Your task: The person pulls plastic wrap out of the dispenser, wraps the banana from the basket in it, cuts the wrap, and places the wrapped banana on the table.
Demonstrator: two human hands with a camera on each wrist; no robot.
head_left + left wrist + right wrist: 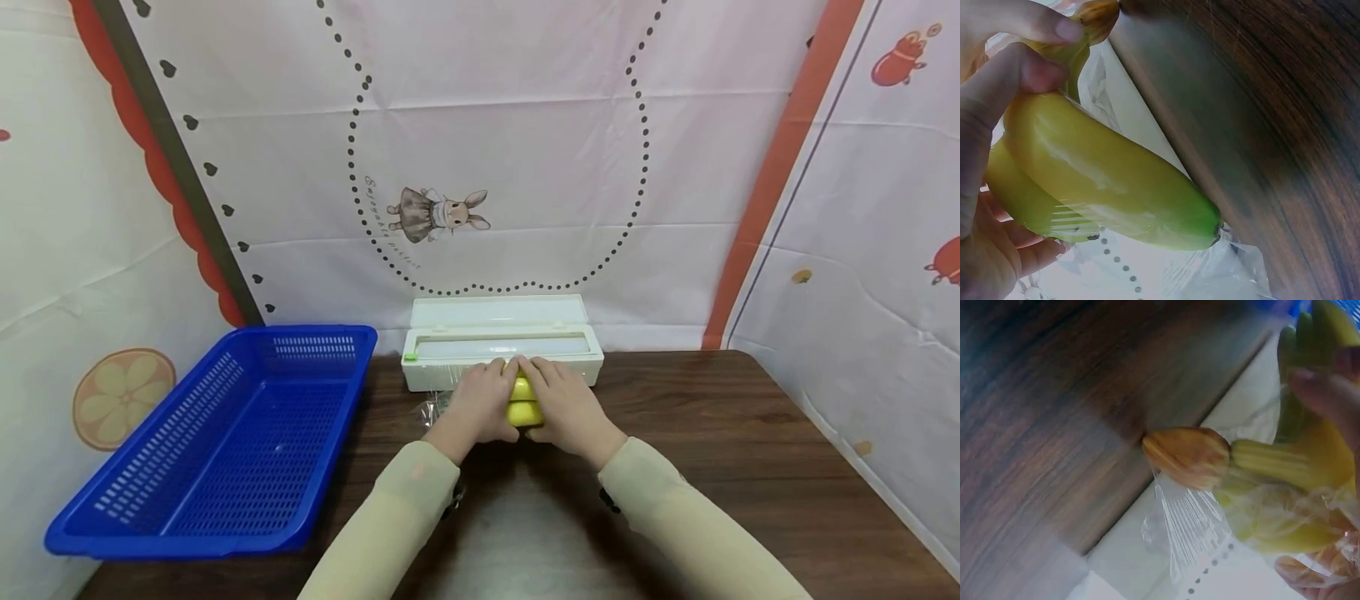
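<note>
Between both hands is a bunch of yellow bananas (524, 412), held above the table in front of a white cling film dispenser (502, 364). My left hand (480, 404) grips one side of the bunch, and the right hand (572, 410) grips the other. In the left wrist view a banana (1110, 175) has a green tip and shiny clear film over it. The bunch's brown stem end (1185, 456) shows in the right wrist view, where stretched, creased cling film (1188, 522) hangs beside it. Part of the bunch is hidden behind the fingers.
A blue plastic basket (330, 467) with slotted walls stands at the left of the dark wooden table (720, 467). The dispenser's lid (498, 311) stands raised at the back. Printed cloth (525, 183) encloses the back and sides.
</note>
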